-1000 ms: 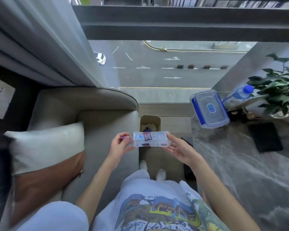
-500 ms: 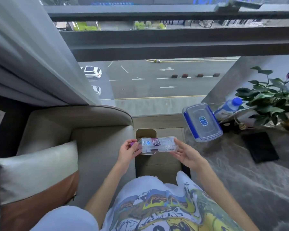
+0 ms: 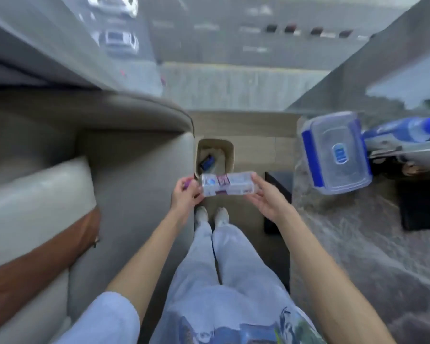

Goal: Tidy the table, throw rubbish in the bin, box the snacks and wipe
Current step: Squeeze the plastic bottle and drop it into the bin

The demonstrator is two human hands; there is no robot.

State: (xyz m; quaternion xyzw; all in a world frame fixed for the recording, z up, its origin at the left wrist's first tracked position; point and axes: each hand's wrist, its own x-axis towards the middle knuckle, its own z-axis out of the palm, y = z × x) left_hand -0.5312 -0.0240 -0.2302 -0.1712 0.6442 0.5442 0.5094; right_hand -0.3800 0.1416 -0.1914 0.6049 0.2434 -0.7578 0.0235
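I hold a clear plastic packet [image 3: 227, 184] with a small printed label level between both hands, just above the near rim of a beige bin [image 3: 227, 151] on the floor. My left hand [image 3: 186, 198] grips its left end and also pinches something small and purple. My right hand [image 3: 268, 197] supports the right end with fingers spread under it. Blue rubbish lies inside the bin. A clear storage box with a blue-clipped lid [image 3: 334, 151] sits on the grey marble table [image 3: 358, 244] at the right.
A beige sofa [image 3: 124, 175] with a pale and brown cushion [image 3: 32, 209] is at my left. A blue-capped water bottle [image 3: 405, 130] lies beyond the box. A dark mat [image 3: 422, 202] lies on the table. My feet stand between sofa and table.
The camera has tilted down, so the bin, my legs and feet show fully. My hands still hold the packet the same way, near the bin.
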